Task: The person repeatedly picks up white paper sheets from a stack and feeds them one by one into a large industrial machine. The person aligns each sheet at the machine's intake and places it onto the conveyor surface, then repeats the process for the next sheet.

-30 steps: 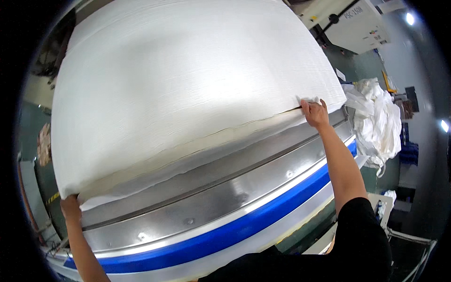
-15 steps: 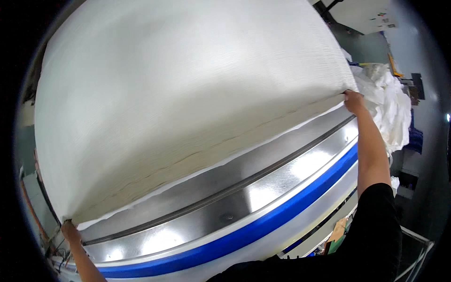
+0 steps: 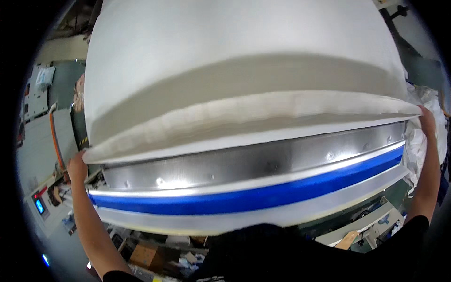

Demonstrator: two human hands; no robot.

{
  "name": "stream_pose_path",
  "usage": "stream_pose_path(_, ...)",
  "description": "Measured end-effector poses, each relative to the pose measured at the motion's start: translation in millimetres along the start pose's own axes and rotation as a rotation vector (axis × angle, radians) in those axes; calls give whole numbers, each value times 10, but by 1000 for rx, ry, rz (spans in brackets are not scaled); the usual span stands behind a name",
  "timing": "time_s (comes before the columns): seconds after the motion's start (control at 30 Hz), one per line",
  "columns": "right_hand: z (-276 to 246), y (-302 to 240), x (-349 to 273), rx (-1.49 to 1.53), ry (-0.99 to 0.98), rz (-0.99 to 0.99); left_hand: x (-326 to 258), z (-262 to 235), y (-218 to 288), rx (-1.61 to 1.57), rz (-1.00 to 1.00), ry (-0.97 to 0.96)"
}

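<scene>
A broad stack of white cloth [image 3: 244, 33] covers the long work surface ahead of me, with a dark shadow across it. Its near edge is lifted and bowed upward in the middle, showing many thin layers. At the left corner of that edge, my left hand [image 3: 77, 165] is closed on the cloth. My right hand [image 3: 426, 121] grips the right corner, its fingers partly hidden by the layers. Below the edge runs a shiny metal plate [image 3: 235, 162] with several screws, bordered by a blue strip [image 3: 244, 202]. Both arms are spread wide.
A machine panel with a small lit screen [image 3: 39, 206] stands at the left, near an orange hose [image 3: 55, 141]. Crumpled white sheeting [image 3: 413, 150] hangs at the right. Below the table are a cardboard box [image 3: 144, 254] and a cluttered pale shelf [image 3: 336, 238].
My view has turned and squared up to the table. The cloth's near edge, nearly straight before, now bows upward in the middle; both hands still hold its corners.
</scene>
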State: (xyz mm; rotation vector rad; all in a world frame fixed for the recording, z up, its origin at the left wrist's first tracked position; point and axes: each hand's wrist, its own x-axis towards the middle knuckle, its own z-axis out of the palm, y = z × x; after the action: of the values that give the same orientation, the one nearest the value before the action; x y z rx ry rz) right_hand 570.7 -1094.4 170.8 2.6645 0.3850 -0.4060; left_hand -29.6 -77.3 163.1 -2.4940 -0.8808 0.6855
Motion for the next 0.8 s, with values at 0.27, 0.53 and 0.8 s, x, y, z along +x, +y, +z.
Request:
stream_pose_path(0.27, 393, 311, -1097, -144, -3, -266, -938, 407, -229, 144, 134, -307)
stream_pose_path(0.53, 935, -104, -1820, -319, -298, -332, -1736, 1078, 330, 375, 330, -791)
stream_pose_path(0.8, 1445, 14, -1971, -378, -388, -264, -1592, 1498, 622, 382, 224, -860)
